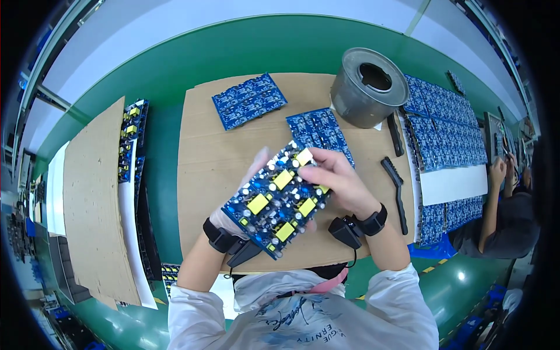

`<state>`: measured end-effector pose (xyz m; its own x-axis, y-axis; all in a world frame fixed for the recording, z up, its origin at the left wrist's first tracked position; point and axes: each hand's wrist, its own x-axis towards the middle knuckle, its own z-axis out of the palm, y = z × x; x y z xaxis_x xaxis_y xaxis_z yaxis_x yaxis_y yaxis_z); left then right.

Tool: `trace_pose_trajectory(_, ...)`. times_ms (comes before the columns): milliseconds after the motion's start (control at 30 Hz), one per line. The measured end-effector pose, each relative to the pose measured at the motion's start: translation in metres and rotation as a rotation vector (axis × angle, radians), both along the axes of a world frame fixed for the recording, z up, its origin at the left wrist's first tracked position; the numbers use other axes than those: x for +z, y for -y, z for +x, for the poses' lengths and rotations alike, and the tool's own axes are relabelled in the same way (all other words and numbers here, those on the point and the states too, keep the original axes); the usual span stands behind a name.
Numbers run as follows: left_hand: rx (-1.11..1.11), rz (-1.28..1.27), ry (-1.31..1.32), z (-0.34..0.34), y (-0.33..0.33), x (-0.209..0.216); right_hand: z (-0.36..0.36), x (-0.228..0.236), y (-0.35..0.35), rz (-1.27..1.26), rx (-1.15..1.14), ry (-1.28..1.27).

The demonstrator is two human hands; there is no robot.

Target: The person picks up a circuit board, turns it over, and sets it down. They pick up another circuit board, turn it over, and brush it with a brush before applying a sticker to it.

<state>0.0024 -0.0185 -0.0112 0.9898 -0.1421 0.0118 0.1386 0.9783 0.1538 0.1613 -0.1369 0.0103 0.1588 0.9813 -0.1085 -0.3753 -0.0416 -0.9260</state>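
Note:
A blue circuit board (269, 214) with yellow blocks and small parts is held up, tilted, over the cardboard-covered table (201, 151). Supporting it from the left and behind is my left hand (221, 218), in a pale, thin glove; its fingers partly show past the upper left edge. My right hand (343, 182) grips the upper right side, thumb on the parts face and other fingers at the edge. Just beyond lies a blue board (318, 129), partly hidden by the held one. Another blue board (249, 100) rests farther left. Both wrists wear black straps with small devices.
A metal canister (367, 87) with a round opening stands back right. Below it lie two black brushes (395, 135) (398, 195). Blue boards (446, 128) fill the right side. Cardboard (93, 198) covers boards at left. A co-worker's arm (493, 198) shows far right.

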Motion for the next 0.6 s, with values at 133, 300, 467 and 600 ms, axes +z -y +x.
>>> trace_pose_trajectory(133,0.117,0.211,-0.113,0.002,0.010,0.014,0.003,0.004,0.003,-0.021,-0.006,0.053)
trace_pose_trajectory(300,0.382,0.421,-0.092,-0.001,-0.001,0.025,0.006,0.012,0.003,0.156,-0.329,-0.330)
trace_pose_trajectory(467,0.779,0.690,-0.285,-0.013,-0.009,0.012,0.005,0.014,0.003,0.194,-0.240,-0.611)
trace_pose_trajectory(600,0.747,0.437,-0.201,-0.014,-0.012,0.012,0.008,0.003,0.004,0.299,-0.104,-0.671)
